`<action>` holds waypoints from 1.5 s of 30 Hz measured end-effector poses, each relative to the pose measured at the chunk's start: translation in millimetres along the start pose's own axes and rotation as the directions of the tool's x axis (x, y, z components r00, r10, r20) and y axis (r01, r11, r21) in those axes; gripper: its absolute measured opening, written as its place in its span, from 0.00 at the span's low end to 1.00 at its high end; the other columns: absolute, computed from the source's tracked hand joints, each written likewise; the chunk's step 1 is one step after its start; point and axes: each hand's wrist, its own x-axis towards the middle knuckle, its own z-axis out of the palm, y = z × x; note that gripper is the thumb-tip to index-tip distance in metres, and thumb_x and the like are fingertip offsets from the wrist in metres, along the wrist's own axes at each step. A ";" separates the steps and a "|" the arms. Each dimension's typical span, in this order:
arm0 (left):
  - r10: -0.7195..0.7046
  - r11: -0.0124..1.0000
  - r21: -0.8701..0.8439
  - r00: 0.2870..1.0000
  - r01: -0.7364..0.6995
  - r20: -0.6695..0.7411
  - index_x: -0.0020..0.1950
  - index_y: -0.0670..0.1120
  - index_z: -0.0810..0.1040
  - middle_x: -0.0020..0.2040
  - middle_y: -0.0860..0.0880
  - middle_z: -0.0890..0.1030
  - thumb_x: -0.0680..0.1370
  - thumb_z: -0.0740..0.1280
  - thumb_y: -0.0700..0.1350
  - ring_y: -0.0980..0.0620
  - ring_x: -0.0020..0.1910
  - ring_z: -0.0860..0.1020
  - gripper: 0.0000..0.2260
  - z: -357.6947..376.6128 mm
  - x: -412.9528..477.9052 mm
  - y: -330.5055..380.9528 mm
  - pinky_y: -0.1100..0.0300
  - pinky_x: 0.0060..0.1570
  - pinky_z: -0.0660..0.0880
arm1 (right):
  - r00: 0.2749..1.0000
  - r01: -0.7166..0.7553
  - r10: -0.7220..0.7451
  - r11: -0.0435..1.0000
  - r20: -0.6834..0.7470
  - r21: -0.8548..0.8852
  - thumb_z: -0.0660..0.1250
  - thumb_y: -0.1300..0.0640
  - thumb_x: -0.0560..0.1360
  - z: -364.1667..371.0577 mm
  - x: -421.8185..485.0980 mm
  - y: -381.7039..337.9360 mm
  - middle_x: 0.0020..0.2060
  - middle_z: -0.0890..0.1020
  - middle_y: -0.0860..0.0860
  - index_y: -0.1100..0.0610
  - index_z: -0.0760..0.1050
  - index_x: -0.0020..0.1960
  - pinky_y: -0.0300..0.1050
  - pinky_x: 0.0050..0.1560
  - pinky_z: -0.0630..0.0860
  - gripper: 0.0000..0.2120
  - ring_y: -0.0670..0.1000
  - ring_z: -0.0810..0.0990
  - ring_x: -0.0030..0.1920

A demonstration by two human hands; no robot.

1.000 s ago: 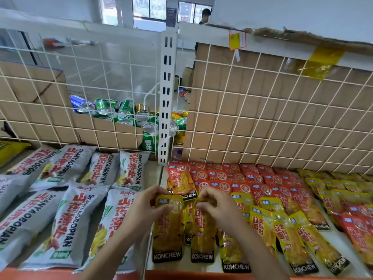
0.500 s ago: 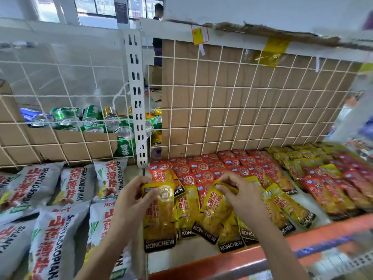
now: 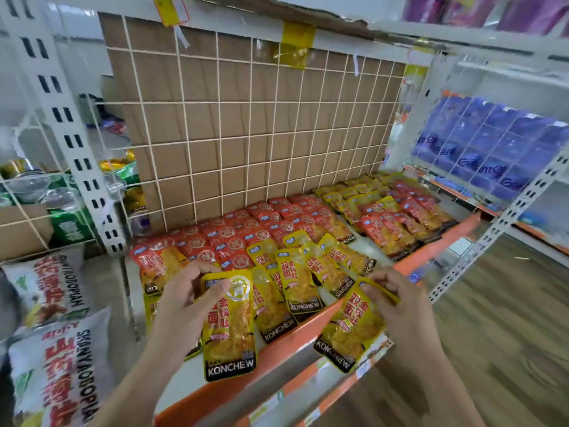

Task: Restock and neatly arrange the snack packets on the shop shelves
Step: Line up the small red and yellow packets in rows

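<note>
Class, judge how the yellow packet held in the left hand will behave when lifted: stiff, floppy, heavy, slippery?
Probably light: the left hand holds the packet by its top edge alone. Likely floppy: it is a thin film pouch, hanging from that grip. The glossy film may be slippery, so pinching seems safer than pushing.

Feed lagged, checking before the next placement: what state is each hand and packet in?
left hand: pinching left yellow packet's top
right hand: pinching right yellow packet's top
left yellow packet: held, upright
right yellow packet: held, tilted
red packets: lying in overlapping rows
shelf yellow packets: lying askew
</note>
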 end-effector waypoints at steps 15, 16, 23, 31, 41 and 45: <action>-0.058 0.998 -0.031 0.997 0.057 -0.057 0.43 0.44 0.74 0.23 0.59 0.73 0.75 0.66 0.36 0.62 0.24 0.70 0.03 151.1 3.2 33.9 0.72 0.26 0.65 | 0.999 -0.039 0.038 0.999 0.024 0.031 0.69 0.58 0.72 -111.5 39.6 96.0 0.31 0.78 0.53 0.48 0.75 0.37 0.38 0.28 0.65 0.07 0.47 0.71 0.27; -0.055 0.998 -0.029 0.996 0.053 -0.069 0.44 0.43 0.75 0.22 0.59 0.73 0.74 0.66 0.36 0.62 0.24 0.70 0.03 163.1 2.5 36.5 0.72 0.26 0.64 | 0.999 -0.029 0.029 0.999 0.033 0.015 0.70 0.59 0.72 -119.9 45.0 102.9 0.31 0.78 0.51 0.48 0.75 0.37 0.36 0.28 0.65 0.08 0.46 0.72 0.27; -0.033 0.999 0.031 0.993 0.036 -0.116 0.43 0.36 0.75 0.23 0.55 0.72 0.75 0.66 0.35 0.61 0.22 0.67 0.02 223.1 5.2 39.5 0.73 0.24 0.62 | 0.994 -0.034 0.033 0.999 0.101 0.008 0.70 0.59 0.72 -162.0 76.7 142.1 0.32 0.78 0.50 0.51 0.75 0.39 0.36 0.29 0.67 0.06 0.46 0.72 0.28; -0.054 0.996 0.066 0.995 0.060 -0.085 0.43 0.36 0.75 0.24 0.55 0.72 0.76 0.66 0.36 0.61 0.22 0.67 0.03 257.2 31.4 36.2 0.73 0.24 0.60 | 0.993 -0.071 0.067 0.997 0.094 0.038 0.70 0.59 0.72 -178.9 104.4 171.8 0.34 0.79 0.50 0.49 0.75 0.39 0.44 0.33 0.71 0.07 0.49 0.75 0.30; -0.078 0.997 0.013 0.994 0.079 -0.070 0.44 0.44 0.75 0.29 0.54 0.69 0.76 0.65 0.43 0.57 0.29 0.65 0.03 275.1 105.5 23.4 0.57 0.34 0.61 | 0.996 -0.046 0.046 0.999 0.081 -0.005 0.70 0.57 0.72 -174.5 176.3 182.9 0.31 0.79 0.48 0.46 0.74 0.39 0.35 0.29 0.67 0.07 0.44 0.73 0.28; -0.082 0.997 0.007 0.994 0.082 -0.072 0.44 0.45 0.75 0.24 0.57 0.69 0.77 0.64 0.40 0.58 0.24 0.63 0.03 282.5 138.7 26.5 0.69 0.24 0.59 | 0.997 -0.021 0.022 1.000 0.074 -0.008 0.71 0.58 0.71 -167.1 216.2 177.3 0.31 0.80 0.47 0.49 0.76 0.39 0.31 0.29 0.68 0.06 0.42 0.76 0.30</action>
